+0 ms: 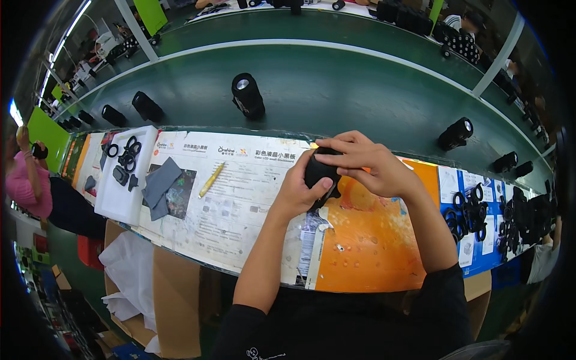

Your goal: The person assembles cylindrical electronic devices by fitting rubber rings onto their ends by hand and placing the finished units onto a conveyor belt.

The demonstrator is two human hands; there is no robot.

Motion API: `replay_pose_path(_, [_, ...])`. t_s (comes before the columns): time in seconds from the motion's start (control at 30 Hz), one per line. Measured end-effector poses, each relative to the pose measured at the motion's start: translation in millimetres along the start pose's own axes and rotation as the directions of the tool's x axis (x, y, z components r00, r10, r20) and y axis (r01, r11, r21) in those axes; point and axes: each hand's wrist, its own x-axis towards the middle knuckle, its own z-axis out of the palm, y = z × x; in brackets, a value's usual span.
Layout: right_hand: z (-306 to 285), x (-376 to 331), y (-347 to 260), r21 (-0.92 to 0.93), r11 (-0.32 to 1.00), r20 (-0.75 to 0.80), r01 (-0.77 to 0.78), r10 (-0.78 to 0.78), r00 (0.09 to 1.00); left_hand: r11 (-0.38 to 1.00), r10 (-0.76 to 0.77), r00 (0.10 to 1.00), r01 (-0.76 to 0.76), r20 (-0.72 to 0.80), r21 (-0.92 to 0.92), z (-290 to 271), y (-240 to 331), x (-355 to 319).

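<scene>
A black cylinder (318, 170), which looks like a portable speaker, is held upright over the cardboard-covered table. My left hand (294, 193) wraps round its near left side, thumb across the front. Over its top lies my right hand (378, 167), fingers bent and touching the upper rim and far side. The right fingers partly cover the top, and whether they pinch a small part there is hidden. Left of my hands, a yellow marker-like pen (212, 180) lies on the white sheet, with a grey cloth (161, 187) further left.
A white foam tray (111, 195) holds black rings and small parts. More black rings (467, 213) lie at the right. On the green conveyor (336, 84) beyond stand several similar cylinders (248, 96). A person in pink (30, 180) works at the left; an open cardboard box (174, 294) sits below the table.
</scene>
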Motion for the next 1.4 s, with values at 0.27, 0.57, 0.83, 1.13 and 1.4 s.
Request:
replay_pose_path(0.27, [-3.2, -12.0, -7.7, -0.236, 0.972, 0.04, 0.018, -0.009, 0.999, 0.996, 0.079, 0.997, -0.079, 0.015, -0.029, 15.7, -2.7, -2.6])
replay_pose_path(0.57, [-32.1, 19.9, -24.2, -0.301, 0.942, 0.082, 0.15, -0.132, 0.988, 0.999, 0.045, 0.999, -0.045, 0.032, -0.003, 9.1, 6.9, -0.5])
replay_pose_path(0.83, [28.0, 76.4, -9.1, -0.381, 0.905, 0.341, -0.186, 0.325, 0.882, 0.997, -0.063, 0.98, 0.072, 0.188, -0.042, 11.1, -9.3, 4.1])
replay_pose_path(1.13, [30.6, 26.8, -41.1, 0.44, 0.897, -0.395, 0.033, 0.16, 0.905, 0.914, 0.007, 0.998, -0.033, -0.066, -0.404, 1.3, -21.8, 6.2])
replay_pose_path(1.4, [4.0, 19.8, -171.3, 0.959, 0.197, 0.022, 0.205, -0.77, 0.638, 0.749, -0.217, 0.975, 0.128, -0.058, -0.65, -7.8, -4.4, 13.3])
